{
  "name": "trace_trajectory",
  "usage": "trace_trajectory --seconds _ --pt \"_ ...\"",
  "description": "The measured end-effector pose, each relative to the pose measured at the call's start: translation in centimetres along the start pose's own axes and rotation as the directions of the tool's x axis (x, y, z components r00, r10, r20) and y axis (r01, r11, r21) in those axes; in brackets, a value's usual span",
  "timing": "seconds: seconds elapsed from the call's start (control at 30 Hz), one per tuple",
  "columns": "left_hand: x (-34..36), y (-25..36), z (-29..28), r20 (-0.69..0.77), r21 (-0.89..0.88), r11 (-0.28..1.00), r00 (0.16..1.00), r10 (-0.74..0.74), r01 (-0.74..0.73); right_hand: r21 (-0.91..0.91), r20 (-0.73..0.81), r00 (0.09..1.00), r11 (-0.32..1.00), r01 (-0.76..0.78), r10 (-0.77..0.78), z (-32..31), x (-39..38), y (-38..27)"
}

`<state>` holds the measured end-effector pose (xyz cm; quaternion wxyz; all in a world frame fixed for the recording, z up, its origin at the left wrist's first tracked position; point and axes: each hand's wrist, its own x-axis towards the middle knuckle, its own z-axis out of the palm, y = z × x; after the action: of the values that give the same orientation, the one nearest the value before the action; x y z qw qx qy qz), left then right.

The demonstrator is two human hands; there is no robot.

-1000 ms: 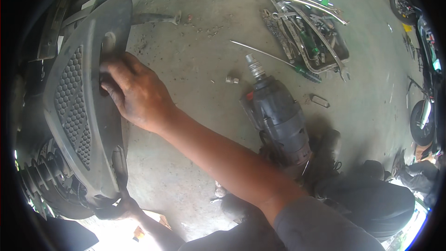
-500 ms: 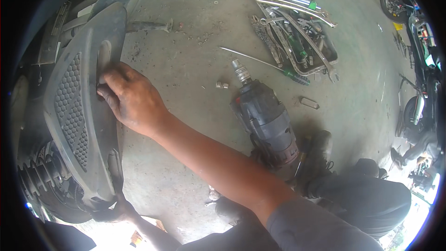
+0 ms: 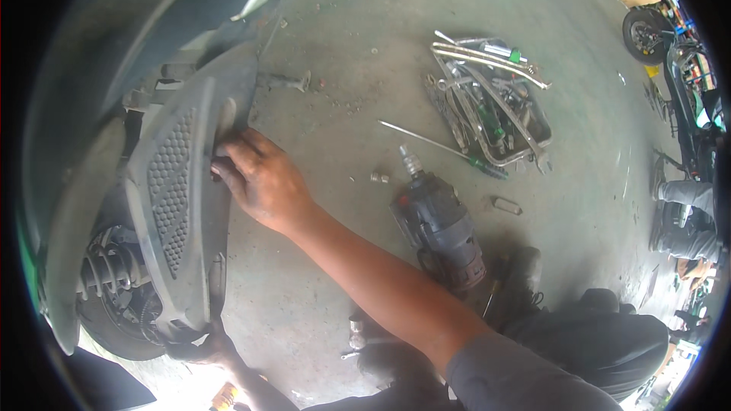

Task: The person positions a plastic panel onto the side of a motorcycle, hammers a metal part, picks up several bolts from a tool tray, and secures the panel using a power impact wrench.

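Observation:
A dark grey plastic motorcycle side panel [image 3: 196, 183] with a honeycomb inset stands along the left side, beside the bike. My right hand [image 3: 266, 183] reaches across to its inner edge, fingers curled and thumb pressed at the edge below an oblong slot. Near the panel's lower end, my left hand [image 3: 207, 352] is wrapped around the bottom edge; its fingers are partly hidden by the panel and by glare. Behind the panel show a coil spring shock absorber [image 3: 114, 270] and part of a wheel [image 3: 114, 327].
A black cordless impact wrench [image 3: 445, 221] with a socket lies on the concrete floor, a loose socket [image 3: 379, 178] nearby. Beyond are a long green-handled screwdriver [image 3: 426, 141] and a tray [image 3: 542, 128] of wrenches. Another motorcycle [image 3: 689, 99] and a person's legs [image 3: 687, 217] are at far right.
The whole view has shifted, so the floor things appear lower and further right. More bike bodywork shows at upper left. Both hands keep their places on the panel.

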<state>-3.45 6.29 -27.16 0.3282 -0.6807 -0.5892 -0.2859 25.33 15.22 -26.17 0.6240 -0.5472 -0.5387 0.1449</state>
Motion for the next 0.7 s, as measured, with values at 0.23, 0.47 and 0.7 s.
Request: trace_trajectory --seconds 0.23,0.47,0.7 --pt "-0.3 0.0 -0.3 0.04 -0.183 0.975 0.992 -0.116 0.122 0.043 0.047 0.999 0.999 -0.008 0.006 -0.2 0.0 -1.0" --pt "-0.2 -0.2 0.2 -0.085 -0.198 0.98 0.995 -0.043 0.025 0.011 0.003 0.997 0.997 -0.073 0.073 0.6 -0.4 -1.3" --pt "0.1 0.7 0.8 -0.088 -0.25 0.967 0.993 -0.077 0.053 -0.236 0.046 0.987 0.962 -0.14 0.155 -0.2 -0.2 -2.7"
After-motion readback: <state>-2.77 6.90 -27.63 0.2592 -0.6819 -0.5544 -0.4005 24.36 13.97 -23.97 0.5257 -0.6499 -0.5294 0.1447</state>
